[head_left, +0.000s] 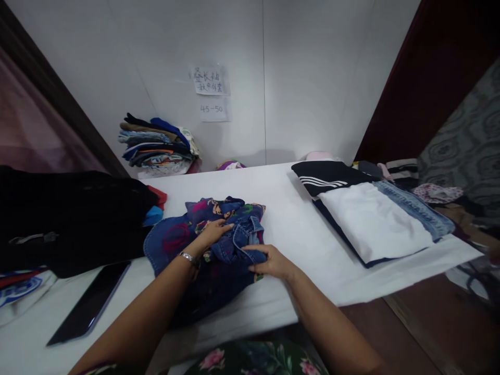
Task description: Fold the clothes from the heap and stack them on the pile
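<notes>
Two bare hands at work on a dark blue denim garment [172, 242] with printed patches, which lies crumpled on the white-covered bench [292, 219], directly beneath the left hand and reaching to the right hand. The left hand [214, 233] rests on the garment palm down, its fingers reaching forward and to the right across the bunched cloth; whether they pinch any fabric cannot be told. A metal band [188, 257] circles the left wrist, and the forearm slants up from the lower left. The right hand [275, 262], slightly nearer the body, is turned inward, its thumb below and fingers above, narrowed on a folded denim edge near the collar; its forearm slants up from the lower right. To the left of the left hand lies a heap of black clothing [82, 219]; nearer the body on that side lies a flat dark-screened device [91, 304]. Well to the right of the right hand are a folded white garment [375, 219], a black garment with white stripes [332, 174] and a strip of lighter denim [416, 211]. Beyond the left hand, toward the wall, rises a stack of folded clothes [158, 146].
</notes>
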### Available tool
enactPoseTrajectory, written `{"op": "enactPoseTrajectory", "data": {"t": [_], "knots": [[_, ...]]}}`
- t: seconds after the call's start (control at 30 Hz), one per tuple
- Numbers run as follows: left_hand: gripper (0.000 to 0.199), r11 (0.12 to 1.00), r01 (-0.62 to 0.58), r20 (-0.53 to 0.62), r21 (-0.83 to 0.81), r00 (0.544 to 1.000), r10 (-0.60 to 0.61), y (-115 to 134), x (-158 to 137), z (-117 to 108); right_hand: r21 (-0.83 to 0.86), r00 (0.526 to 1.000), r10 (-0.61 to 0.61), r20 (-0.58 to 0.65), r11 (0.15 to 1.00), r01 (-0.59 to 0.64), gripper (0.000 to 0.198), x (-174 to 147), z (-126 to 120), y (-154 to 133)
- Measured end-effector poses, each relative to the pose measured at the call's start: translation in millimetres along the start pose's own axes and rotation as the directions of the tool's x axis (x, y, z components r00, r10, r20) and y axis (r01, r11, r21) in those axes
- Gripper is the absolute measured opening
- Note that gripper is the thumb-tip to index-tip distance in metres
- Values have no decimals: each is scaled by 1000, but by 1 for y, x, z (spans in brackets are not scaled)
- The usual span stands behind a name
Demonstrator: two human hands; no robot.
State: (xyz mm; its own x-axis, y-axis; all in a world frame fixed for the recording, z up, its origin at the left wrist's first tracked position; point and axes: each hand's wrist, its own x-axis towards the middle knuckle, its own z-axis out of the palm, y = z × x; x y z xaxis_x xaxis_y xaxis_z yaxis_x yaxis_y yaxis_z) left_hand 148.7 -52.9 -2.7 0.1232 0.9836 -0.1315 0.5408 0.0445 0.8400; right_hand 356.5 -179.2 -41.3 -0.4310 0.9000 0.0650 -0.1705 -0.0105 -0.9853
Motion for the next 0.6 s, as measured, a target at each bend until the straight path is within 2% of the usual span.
{"op": "enactPoseTrajectory", "data": {"t": [0.07, 0.13, 0.17, 0.23, 0.3, 0.33, 0.47, 0.6], "knots": [[39, 997, -33, -7, -73, 999, 33, 4, -3, -5, -40, 999, -13, 32, 999, 14, 57, 0, 2, 1], [44, 981, -61, -43, -185, 998, 54, 8, -5, -13, -209, 991, -125, 48, 969, 133, 63, 1, 5, 2], [46, 972, -73, -70, -224, 996, 59, 10, -6, -17, -341, 978, -196, 69, 917, 208, 65, 2, 7, 3], [49, 971, -109, -142, -213, 987, 80, 13, -8, -23, -597, 945, -294, 146, 735, 321, 70, 3, 12, 4], [52, 982, -160, -198, -99, 970, 138, 15, -14, -26, -739, 930, -302, 211, 573, 354, 71, 5, 17, 7], [53, 982, -187, -209, -22, 961, 178, 16, -20, -26, -769, 930, -293, 220, 534, 350, 71, 5, 19, 8], [57, 933, -291, -151, 211, 934, 325, 19, -60, -20, -807, 939, -279, 202, 495, 321, 69, 6, 26, 8], [58, 908, -333, 1, 254, 939, 344, 16, -99, -11, -831, 955, -225, 195, 480, 283, 68, 2, 31, -2]]}}
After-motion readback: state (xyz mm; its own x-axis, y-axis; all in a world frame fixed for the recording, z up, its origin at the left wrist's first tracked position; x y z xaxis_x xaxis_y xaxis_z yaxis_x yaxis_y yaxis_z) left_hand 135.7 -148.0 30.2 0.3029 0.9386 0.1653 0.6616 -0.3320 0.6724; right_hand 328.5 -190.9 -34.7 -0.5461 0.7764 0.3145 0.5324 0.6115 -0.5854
